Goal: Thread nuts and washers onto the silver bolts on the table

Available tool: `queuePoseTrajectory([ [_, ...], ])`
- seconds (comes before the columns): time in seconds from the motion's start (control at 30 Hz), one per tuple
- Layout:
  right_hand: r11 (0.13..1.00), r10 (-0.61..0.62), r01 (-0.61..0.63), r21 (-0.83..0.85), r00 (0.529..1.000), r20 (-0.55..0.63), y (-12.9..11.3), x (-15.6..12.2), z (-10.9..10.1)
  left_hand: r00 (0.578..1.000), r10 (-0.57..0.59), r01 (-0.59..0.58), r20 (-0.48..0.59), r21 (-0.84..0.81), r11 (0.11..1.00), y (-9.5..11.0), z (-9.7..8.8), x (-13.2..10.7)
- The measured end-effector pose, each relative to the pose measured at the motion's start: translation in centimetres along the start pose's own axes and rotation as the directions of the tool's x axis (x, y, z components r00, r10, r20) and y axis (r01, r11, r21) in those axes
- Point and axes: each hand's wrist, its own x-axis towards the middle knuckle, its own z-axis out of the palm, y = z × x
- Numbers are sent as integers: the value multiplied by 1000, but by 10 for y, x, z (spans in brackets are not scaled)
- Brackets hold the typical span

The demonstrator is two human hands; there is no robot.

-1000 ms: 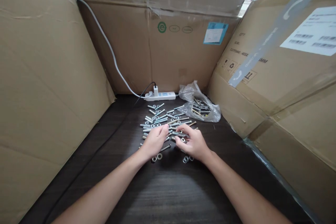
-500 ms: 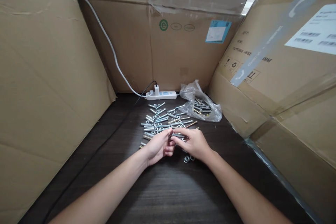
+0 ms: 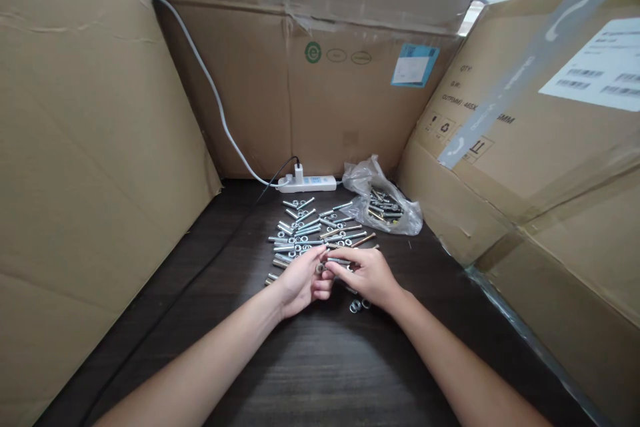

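A spread of silver bolts, nuts and washers (image 3: 313, 230) lies on the dark wooden table (image 3: 320, 367). My left hand (image 3: 300, 278) and my right hand (image 3: 367, 275) meet just in front of the pile, fingertips together. Between them sits a small metal piece (image 3: 320, 268); the left fingers are curled and pinch it. The right fingers pinch a bolt (image 3: 340, 260) that points toward the left hand. A couple of loose washers (image 3: 356, 305) lie beside my right wrist.
Large cardboard boxes wall in the table on the left (image 3: 95, 147), back (image 3: 325, 80) and right (image 3: 540, 147). A white power strip (image 3: 307, 182) with its cable lies at the back. A clear plastic bag of bolts (image 3: 383, 203) sits beside it.
Both hands lifted off the pile and came together, each with a small part pinched. The left hand turned palm inward. In the last half second they barely moved.
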Motion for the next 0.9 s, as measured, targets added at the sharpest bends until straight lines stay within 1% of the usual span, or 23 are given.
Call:
queuePoseTrajectory([
  [0.17,996,79,-78,-32,997,12,-1,0,-1,1000,-21,21,-11,7,1000,1,0,-1],
  [0.23,995,98,-98,-25,995,17,-3,0,-3,1000,5,-5,-25,9,1000,1,0,-2],
  [0.3,994,110,-109,-25,993,36,-3,0,-5,998,49,-48,-49,21,999,1,1,-2],
  [0.37,993,116,-114,-36,991,62,-3,0,-6,996,69,-66,-58,45,997,1,0,-2],
  [0.4,993,118,-115,-39,990,75,-3,0,-7,997,61,-58,-44,59,997,1,0,-2],
  [0.47,993,114,-112,-32,989,94,-1,0,-7,999,30,-31,19,80,996,1,-1,-2],
  [0.57,997,82,-82,1,991,106,0,0,-8,992,28,-34,123,52,998,1,-1,-4],
  [0.6,998,65,-67,13,992,108,0,0,-8,990,39,-45,139,40,998,1,-1,-4],
  [0.67,999,31,-35,34,992,121,-2,0,-9,989,63,-71,136,53,996,1,0,-6],
  [0.73,999,3,-10,47,991,136,-4,0,-9,990,102,-114,102,125,986,0,1,-6],
  [0.8,999,-10,4,39,990,142,-6,0,-10,986,160,-168,52,231,958,-1,2,-5],
  [0.9,999,-34,33,12,993,113,-7,0,-11,959,282,-250,-20,406,879,1,1,-2],
])
